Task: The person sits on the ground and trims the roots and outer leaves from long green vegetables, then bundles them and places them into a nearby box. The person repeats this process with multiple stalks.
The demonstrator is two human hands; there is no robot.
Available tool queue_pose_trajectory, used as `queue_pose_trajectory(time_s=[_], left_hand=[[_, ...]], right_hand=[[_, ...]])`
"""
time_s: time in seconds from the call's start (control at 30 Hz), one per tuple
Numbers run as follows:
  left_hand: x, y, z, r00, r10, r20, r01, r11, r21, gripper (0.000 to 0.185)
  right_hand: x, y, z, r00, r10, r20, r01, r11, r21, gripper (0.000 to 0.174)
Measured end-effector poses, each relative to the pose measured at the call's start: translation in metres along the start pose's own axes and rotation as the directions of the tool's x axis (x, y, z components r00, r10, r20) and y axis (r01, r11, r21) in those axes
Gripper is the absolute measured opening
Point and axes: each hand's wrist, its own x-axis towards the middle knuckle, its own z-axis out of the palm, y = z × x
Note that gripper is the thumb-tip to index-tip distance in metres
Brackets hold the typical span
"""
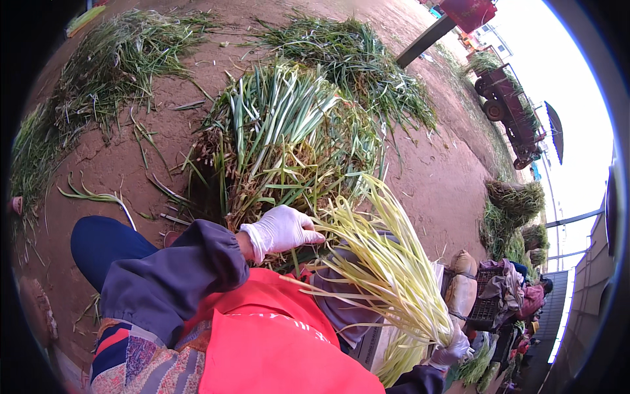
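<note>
A bundle of pale yellow-green leafy stalks [393, 261] is held at its base in my right hand [452, 347], which wears a thin white glove. Its leaves fan up and leftward across my lap. My left hand [285, 230], gloved too, is at the loose leaf tips, with thumb and finger close together; whether a leaf is pinched between them cannot be told. Just beyond my left hand stands a large heap of green leafy stalks [280, 118] with white stems and brown roots. More pale stalks [401, 357] lie under the bundle, beside my red apron [275, 335].
Piles of green leaves [113, 64] lie on the brown ground ahead, another pile [354, 59] near a metal post [425, 42]. A loaded trailer [512, 108] stands at the far right. Nearer are a dark plastic crate [485, 295], a tied sack [461, 285] and people [534, 298].
</note>
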Motion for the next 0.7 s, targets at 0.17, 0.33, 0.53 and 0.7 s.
queue_pose_trajectory(time_s=[0.17,0.33,0.53,0.7], left_hand=[[0.025,0.025,0.013,0.758,0.599,-0.258,-0.542,0.798,0.263,0.053],[-0.012,0.032,0.038,0.826,0.369,0.427,-0.449,0.888,0.100,0.058],[-0.025,0.015,0.005,0.841,0.426,0.334,-0.417,0.903,-0.101,0.031],[0.011,0.024,-0.014,0.947,0.268,-0.175,-0.286,0.954,-0.085,0.017]], right_hand=[[0.001,0.001,-0.008,1.000,-0.010,0.003,0.010,1.000,0.011,0.043],[-0.007,0.004,-0.010,0.996,0.047,-0.077,-0.047,0.999,0.003,0.035],[-0.012,0.009,-0.010,0.992,0.081,-0.102,-0.081,0.997,-0.001,0.030],[-0.005,0.007,-0.008,0.992,0.045,-0.122,-0.048,0.999,-0.024,0.031]])
